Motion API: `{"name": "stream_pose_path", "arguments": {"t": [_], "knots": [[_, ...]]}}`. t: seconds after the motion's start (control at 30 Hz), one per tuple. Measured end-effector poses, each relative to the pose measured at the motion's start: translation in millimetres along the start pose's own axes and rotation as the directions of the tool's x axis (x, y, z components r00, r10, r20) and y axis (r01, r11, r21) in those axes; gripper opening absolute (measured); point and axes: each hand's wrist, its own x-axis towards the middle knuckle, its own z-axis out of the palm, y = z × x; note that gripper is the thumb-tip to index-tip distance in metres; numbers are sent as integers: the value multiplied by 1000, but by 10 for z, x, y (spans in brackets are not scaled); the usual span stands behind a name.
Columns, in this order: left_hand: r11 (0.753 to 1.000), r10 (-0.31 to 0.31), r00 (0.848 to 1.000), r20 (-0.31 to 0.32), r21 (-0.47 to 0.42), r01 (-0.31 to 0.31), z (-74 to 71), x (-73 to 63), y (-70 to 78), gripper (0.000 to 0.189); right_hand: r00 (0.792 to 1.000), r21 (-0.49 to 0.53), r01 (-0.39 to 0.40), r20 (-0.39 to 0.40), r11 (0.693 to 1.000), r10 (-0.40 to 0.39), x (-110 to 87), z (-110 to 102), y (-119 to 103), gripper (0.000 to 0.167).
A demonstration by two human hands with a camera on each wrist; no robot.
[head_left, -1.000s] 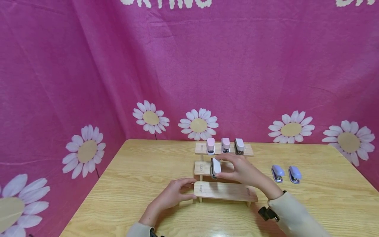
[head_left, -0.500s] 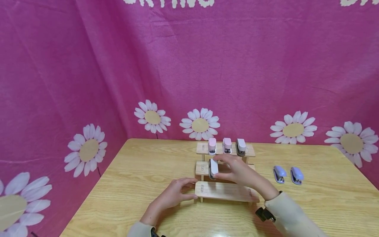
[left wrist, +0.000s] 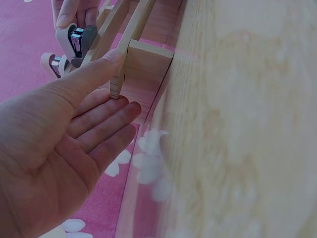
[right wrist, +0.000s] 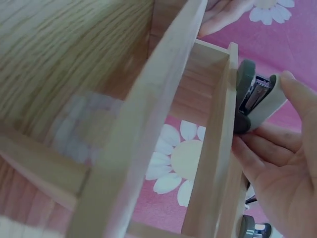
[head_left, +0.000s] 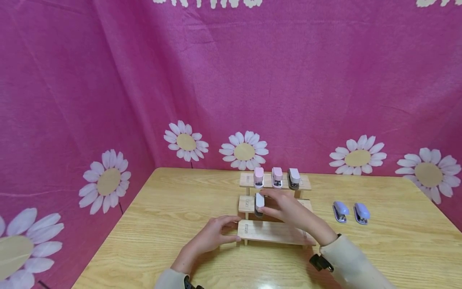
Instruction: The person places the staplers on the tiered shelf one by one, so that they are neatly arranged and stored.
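A three-step wooden display stand (head_left: 273, 233) stands on the table. My left hand (head_left: 213, 237) grips the left end of its lowest step, thumb at the front corner and index finger at the back; the left wrist view shows the other fingers extended. My right hand (head_left: 292, 210) pinches a small white-and-dark-grey stapler (head_left: 259, 204) between thumb and fingers. In the right wrist view, this stapler (right wrist: 255, 96) has its dark base right against the middle step, near the left end. Two pink staplers (head_left: 258, 177) and another white-and-grey stapler (head_left: 294, 178) stand on the top step.
Two lavender staplers (head_left: 340, 211) lie on the wooden table (head_left: 173, 200) to the right of the stand. Behind the table hangs a magenta cloth (head_left: 288, 88) printed with white daisies. Dark straps circle both wrists.
The stapler in my right hand has come down onto the middle step and turned from a tilt to upright. My left hand keeps its place on the stand.
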Motion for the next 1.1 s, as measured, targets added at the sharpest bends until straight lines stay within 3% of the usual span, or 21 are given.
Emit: {"name": "stream_pose_path", "arguments": {"t": [0.47, 0.87, 1.1], "knots": [[1000, 19, 1000, -2, -4, -19, 6, 9, -16, 52, 999, 29, -40, -33, 999, 41, -9, 60, -2, 47], [1000, -18, 1000, 9, 8, 18, 0, 0, -8, 53, 994, 53, 14, -110, 999, -8, -138, 43, 24, 54], [1000, -23, 1000, 4, 14, 23, 2, 5, -19, 53, 968, 41, 128, -223, 991, -116, -312, -141, 75, 50]]}}
